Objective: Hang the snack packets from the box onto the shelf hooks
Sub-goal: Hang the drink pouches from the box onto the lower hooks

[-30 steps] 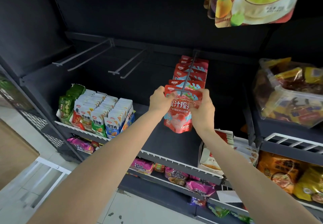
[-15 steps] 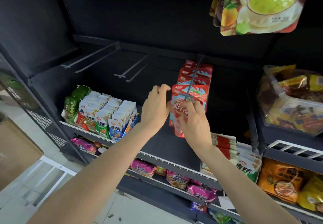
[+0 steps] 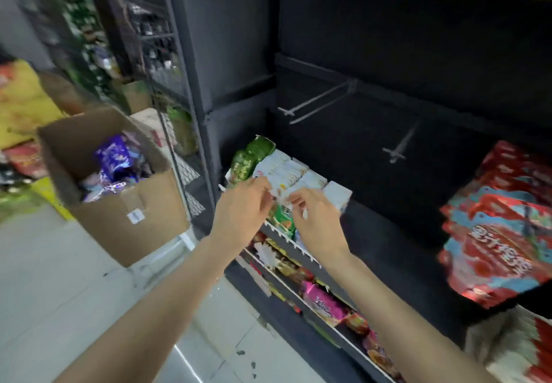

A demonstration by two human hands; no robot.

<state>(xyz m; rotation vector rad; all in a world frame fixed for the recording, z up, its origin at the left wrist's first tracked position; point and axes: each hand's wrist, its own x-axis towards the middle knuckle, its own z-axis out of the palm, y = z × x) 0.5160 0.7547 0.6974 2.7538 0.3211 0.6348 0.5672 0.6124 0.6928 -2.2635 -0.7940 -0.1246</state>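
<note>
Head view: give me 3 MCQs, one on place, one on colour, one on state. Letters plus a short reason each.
1. Where is the cardboard box?
A. on the floor left of the shelf unit
B. on the top shelf
C. hanging from a hook

2. What main colour are the packets on the loaded hook at right?
A. purple
B. red
C. black

3. What hangs on the two hooks at upper middle?
A. red packets
B. green packets
C. nothing

Key: 1 A, the box sits on the pale floor beside the dark upright; 2 B, the hanging packets are red with blue patches; 3 C, both wire prongs are bare.
</note>
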